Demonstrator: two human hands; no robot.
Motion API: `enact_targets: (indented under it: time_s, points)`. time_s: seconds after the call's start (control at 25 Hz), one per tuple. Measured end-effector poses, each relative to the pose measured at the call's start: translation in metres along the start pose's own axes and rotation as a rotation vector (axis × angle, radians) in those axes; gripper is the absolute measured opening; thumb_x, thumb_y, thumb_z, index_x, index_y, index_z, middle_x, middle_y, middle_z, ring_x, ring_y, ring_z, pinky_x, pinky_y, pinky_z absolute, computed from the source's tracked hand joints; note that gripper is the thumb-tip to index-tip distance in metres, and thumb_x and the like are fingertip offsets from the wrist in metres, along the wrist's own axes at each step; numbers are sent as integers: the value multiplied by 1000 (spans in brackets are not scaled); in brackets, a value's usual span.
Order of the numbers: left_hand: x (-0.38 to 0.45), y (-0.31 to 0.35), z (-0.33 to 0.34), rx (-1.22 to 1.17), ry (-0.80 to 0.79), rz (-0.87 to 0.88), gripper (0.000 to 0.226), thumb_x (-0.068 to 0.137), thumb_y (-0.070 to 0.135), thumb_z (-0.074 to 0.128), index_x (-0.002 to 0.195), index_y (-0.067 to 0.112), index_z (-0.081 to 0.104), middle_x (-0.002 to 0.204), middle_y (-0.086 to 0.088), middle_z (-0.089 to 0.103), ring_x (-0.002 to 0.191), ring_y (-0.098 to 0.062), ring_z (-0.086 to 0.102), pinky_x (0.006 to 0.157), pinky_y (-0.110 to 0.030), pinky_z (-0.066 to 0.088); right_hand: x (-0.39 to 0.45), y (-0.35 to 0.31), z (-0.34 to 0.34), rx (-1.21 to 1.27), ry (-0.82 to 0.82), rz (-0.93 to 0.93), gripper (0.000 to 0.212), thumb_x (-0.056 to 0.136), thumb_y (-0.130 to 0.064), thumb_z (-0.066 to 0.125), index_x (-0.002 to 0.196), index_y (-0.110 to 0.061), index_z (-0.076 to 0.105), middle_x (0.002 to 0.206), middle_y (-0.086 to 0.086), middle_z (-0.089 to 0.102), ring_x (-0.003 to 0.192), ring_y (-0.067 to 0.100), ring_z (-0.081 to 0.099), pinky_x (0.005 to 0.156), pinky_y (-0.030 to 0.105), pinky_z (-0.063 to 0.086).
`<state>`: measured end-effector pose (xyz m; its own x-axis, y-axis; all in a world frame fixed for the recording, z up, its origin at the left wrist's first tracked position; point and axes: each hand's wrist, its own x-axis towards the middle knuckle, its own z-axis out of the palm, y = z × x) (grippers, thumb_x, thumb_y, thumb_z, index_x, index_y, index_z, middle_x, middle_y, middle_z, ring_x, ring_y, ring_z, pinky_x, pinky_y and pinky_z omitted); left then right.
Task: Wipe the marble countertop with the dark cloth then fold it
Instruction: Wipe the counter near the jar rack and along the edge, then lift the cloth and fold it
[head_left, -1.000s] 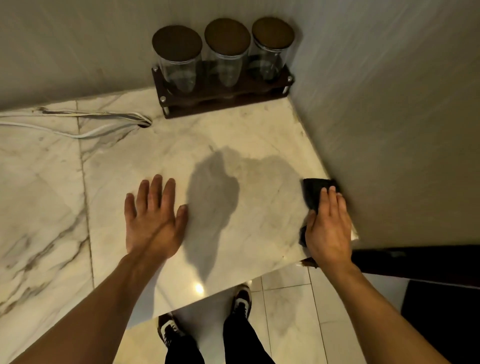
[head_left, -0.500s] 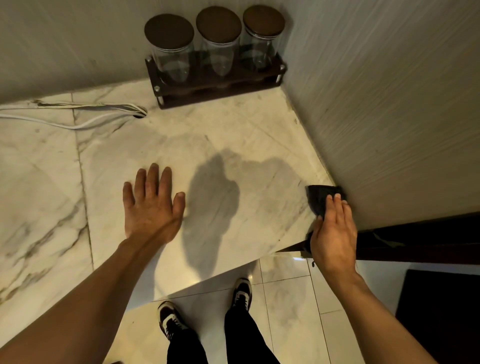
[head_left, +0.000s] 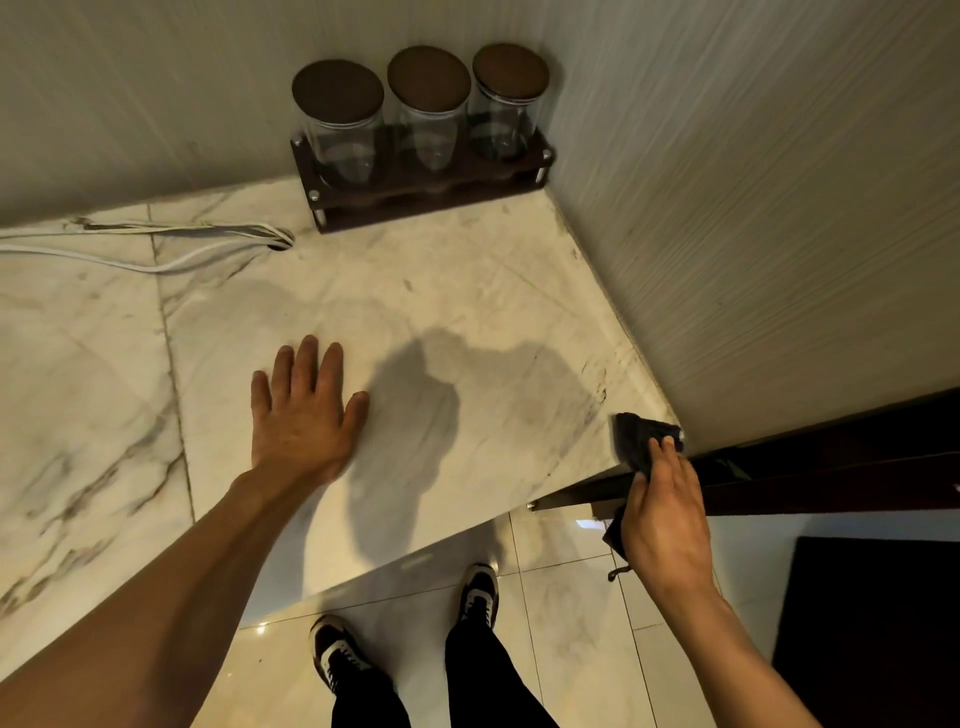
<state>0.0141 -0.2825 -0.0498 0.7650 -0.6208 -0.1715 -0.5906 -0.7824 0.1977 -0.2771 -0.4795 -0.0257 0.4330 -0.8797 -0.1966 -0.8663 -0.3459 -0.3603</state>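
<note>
The white marble countertop with grey veins fills the middle and left of the view. My left hand lies flat on it, palm down, fingers slightly spread, holding nothing. My right hand grips the dark cloth at the counter's near right corner, beside the wall. The cloth's top rests on the marble edge; its lower part hangs off the edge below my palm, partly hidden by my fingers.
Three glass jars with dark lids stand in a wooden rack in the back corner. White cables run into a hole at the back left. A textured wall bounds the right side. A dark mat lies on the tiled floor.
My right hand has drawn the cloth toward me along the wall to the counter's near corner, so part of it now hangs over the edge. My left hand stays flat on the marble.
</note>
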Motion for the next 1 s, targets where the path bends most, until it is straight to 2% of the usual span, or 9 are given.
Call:
enact_targets:
  time_s: [0.16, 0.28, 0.36, 0.52, 0.64, 0.72, 0.8, 0.88, 1.0]
  points:
    - [-15, 2, -14, -10, 25, 39, 64, 93, 48, 28, 147, 15, 27, 159, -15, 18, 145, -37, 11, 116, -55, 9, -23, -6, -10, 105, -112, 56, 46, 99, -16, 36, 145, -9, 33, 151, 13, 38, 139, 28, 32, 114, 40, 28]
    - [-36, 14, -24, -95, 43, 61, 60, 95, 43, 37, 148, 16, 29, 159, -13, 20, 146, -36, 13, 117, -51, 10, -46, -14, -16, 243, -304, 216, 39, 101, -22, 33, 139, -17, 42, 112, 15, 63, 99, 30, 62, 84, 42, 51]
    - [-51, 22, -31, -167, 23, 75, 62, 94, 46, 34, 149, 18, 27, 160, -10, 20, 146, -32, 15, 118, -45, 12, -58, -24, -26, 491, -464, 415, 30, 102, -22, 33, 124, -13, 51, 91, 13, 64, 83, 29, 62, 74, 42, 51]
    - [-85, 49, -54, -520, -102, 65, 57, 95, 41, 44, 147, 18, 33, 152, -4, 37, 136, -20, 37, 110, -25, 25, -80, -38, -50, 1043, -719, 850, 30, 89, -24, 55, 97, 1, 69, 82, 22, 71, 80, 36, 62, 67, 38, 47]
    - [-106, 72, -77, -814, -379, -60, 41, 94, 42, 47, 133, 31, 48, 135, 8, 53, 115, -8, 52, 88, -12, 38, -88, -52, -58, 1179, -801, 816, 34, 73, -24, 66, 82, 7, 75, 78, 24, 72, 77, 38, 66, 72, 40, 48]
    - [-112, 76, -88, -985, -572, -108, 26, 93, 45, 47, 115, 34, 57, 123, 7, 61, 108, -11, 59, 93, -24, 47, -88, -66, -63, 1221, -838, 770, 33, 72, -24, 66, 82, 6, 75, 84, 24, 73, 73, 36, 71, 77, 40, 48]
    - [-115, 70, -99, -1170, -712, -145, 37, 90, 50, 51, 111, 23, 66, 117, -3, 69, 108, -20, 64, 100, -37, 48, -87, -81, -71, 1298, -892, 718, 30, 74, -21, 64, 80, 6, 76, 85, 25, 73, 68, 35, 72, 77, 40, 47]
    - [-118, 60, -111, -1298, -771, -186, 46, 90, 49, 54, 111, 11, 69, 112, -9, 72, 106, -23, 66, 94, -36, 51, -86, -99, -78, 1308, -939, 668, 28, 72, -20, 66, 81, 4, 76, 87, 24, 73, 67, 35, 72, 76, 41, 47]
    - [-119, 46, -128, -1357, -736, -196, 35, 90, 35, 58, 102, 4, 70, 101, -10, 74, 95, -20, 69, 80, -29, 52, -89, -124, -85, 1360, -1066, 629, 29, 76, -24, 65, 81, 3, 74, 84, 22, 72, 69, 33, 71, 78, 39, 51]
